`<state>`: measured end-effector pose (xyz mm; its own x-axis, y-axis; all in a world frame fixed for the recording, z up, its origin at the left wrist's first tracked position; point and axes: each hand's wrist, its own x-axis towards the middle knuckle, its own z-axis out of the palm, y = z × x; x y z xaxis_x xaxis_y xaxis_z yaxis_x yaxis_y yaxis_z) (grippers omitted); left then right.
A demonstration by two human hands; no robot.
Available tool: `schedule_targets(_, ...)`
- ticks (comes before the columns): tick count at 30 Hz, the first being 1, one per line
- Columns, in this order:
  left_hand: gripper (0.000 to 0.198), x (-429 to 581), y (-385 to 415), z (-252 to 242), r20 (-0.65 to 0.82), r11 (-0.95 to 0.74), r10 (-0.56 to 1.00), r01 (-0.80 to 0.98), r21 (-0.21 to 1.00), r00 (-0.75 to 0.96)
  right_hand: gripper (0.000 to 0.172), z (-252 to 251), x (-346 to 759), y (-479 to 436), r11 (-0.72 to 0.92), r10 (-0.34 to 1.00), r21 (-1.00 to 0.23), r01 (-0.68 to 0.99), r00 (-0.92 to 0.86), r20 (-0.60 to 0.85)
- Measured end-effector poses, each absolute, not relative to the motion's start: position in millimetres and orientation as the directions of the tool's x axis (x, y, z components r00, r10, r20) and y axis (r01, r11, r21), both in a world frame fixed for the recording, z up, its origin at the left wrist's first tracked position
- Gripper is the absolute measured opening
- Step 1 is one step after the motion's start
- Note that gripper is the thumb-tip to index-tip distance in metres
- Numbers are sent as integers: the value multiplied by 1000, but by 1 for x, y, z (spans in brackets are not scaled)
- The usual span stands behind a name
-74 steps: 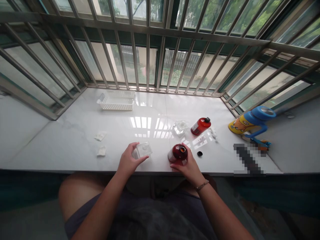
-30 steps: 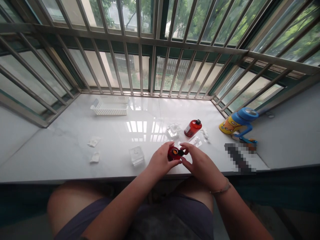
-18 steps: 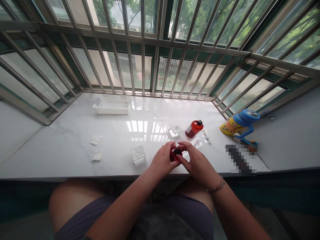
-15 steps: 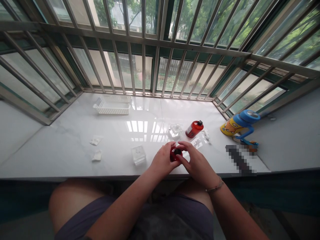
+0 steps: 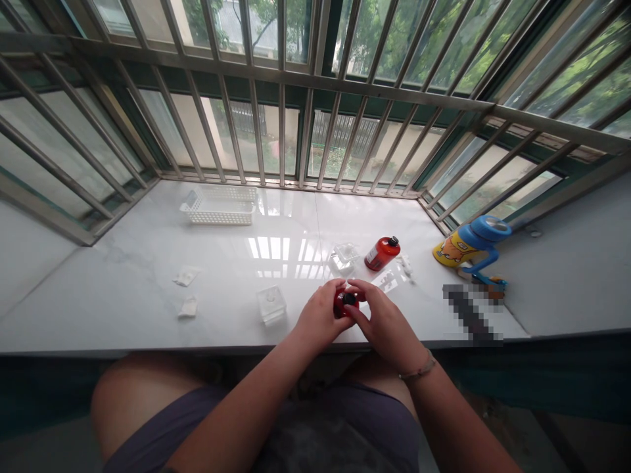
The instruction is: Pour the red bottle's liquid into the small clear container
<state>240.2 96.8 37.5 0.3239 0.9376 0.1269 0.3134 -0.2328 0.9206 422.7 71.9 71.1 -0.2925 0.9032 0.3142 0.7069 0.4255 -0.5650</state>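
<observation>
Near the front edge of the white counter, a red bottle (image 5: 341,307) with a black top (image 5: 350,299) stands between my hands. My left hand (image 5: 320,312) wraps round the bottle's left side, hiding much of it. From the right, my right hand (image 5: 382,318) curls its thumb and fingers about the upper part, close to the black top. Just behind my hands a second red bottle (image 5: 380,255), with a pale label and black top, leans or lies at an angle; which one I cannot tell. Left of it sits a clear plastic box (image 5: 344,259).
Another clear box (image 5: 271,306) stands left of my hands. Two small white packets (image 5: 187,307) lie farther left. A white perforated basket (image 5: 219,215) is by the barred window. On the right are a yellow-and-blue flask (image 5: 461,246), a blurred dark item (image 5: 470,315) and small white pieces (image 5: 406,268).
The view has shifted slightly. Both hands stay on the red bottle, with the right fingers and thumb only a little moved around its top.
</observation>
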Motion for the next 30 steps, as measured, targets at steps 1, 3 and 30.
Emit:
schedule_targets(1,69,240,97,36,129,-233,939,315,920,320,47,71,422,71,422,904,-559,714,-288,315)
schedule_targets(3,71,240,97,33,128,-231,941,319,919,313,50,71,422,69,400,913,-546,736,-268,307)
schedule_targets(30,71,240,96,33,117,-216,947,323,922,300,47,59,423,56,273,954,-745,609,-75,289)
